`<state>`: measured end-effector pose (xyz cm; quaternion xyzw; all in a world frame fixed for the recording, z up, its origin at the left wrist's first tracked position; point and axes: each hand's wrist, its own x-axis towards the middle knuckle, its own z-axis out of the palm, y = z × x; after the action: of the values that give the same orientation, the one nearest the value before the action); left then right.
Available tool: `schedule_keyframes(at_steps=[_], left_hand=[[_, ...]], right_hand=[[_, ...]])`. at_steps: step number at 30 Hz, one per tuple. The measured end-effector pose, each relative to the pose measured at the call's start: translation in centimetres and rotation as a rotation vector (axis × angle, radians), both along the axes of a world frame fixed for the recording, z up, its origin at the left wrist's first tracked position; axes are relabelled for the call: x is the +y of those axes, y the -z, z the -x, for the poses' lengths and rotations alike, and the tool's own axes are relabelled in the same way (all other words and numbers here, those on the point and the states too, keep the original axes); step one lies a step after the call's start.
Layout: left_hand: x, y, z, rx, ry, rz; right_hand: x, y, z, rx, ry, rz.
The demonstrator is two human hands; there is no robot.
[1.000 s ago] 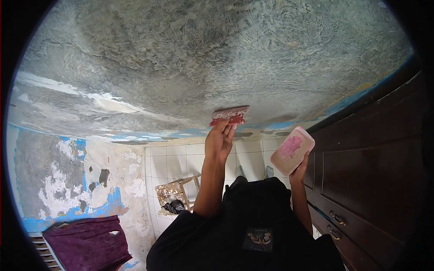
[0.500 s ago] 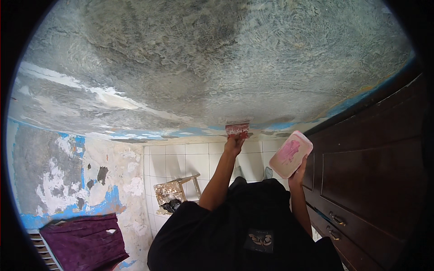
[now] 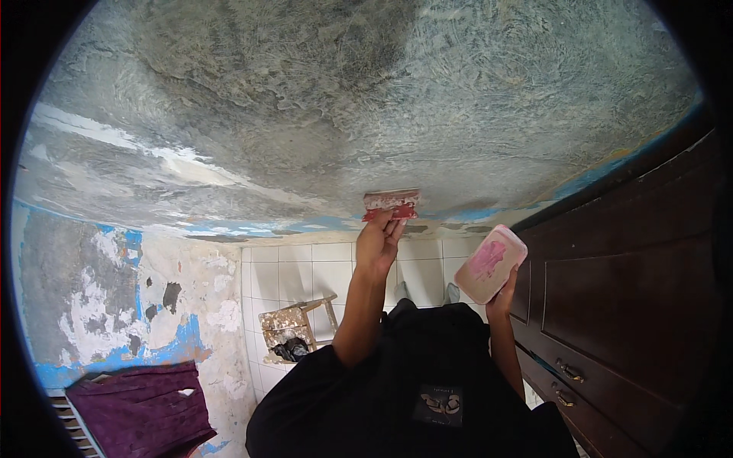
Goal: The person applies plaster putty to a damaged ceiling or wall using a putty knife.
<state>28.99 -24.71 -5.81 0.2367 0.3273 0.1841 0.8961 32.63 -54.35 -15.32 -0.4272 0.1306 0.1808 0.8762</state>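
Observation:
My left hand (image 3: 379,243) is closed on a red putty scraper (image 3: 392,204), a wide blade smeared with whitish filler. The scraper lies against the lower part of the rough grey wall (image 3: 290,114). Lower and to the right, my right hand (image 3: 502,296) grips the edge of a shallow pink tray (image 3: 473,286), which is held tilted. A patch of bright pink paste (image 3: 489,259) is in the tray. Part of the right hand's fingers is hidden beneath the tray.
A paint-spattered wooden stool (image 3: 286,320) with a black plastic bag (image 3: 292,349) stands on white floor tiles (image 3: 332,267) to my left. A dark wooden cabinet (image 3: 626,305) runs close along my right. Purple cloth (image 3: 145,408) hangs at the lower left by a patchy side wall (image 3: 92,282).
My left hand and the scraper have moved up the wall and slightly left. The tray in my right hand has hardly moved.

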Motion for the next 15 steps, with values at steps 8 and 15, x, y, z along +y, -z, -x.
schedule_keyframes(at_steps=[8, 15], left_hand=[[0.4, 2.0, 5.1, 0.111, -0.09, 0.03], [0.7, 17.8, 1.2, 0.266, 0.027, 0.126]], right_hand=[[0.9, 0.2, -0.4, 0.038, -0.033, -0.067], [0.4, 0.8, -0.4, 0.073, -0.012, -0.046]])
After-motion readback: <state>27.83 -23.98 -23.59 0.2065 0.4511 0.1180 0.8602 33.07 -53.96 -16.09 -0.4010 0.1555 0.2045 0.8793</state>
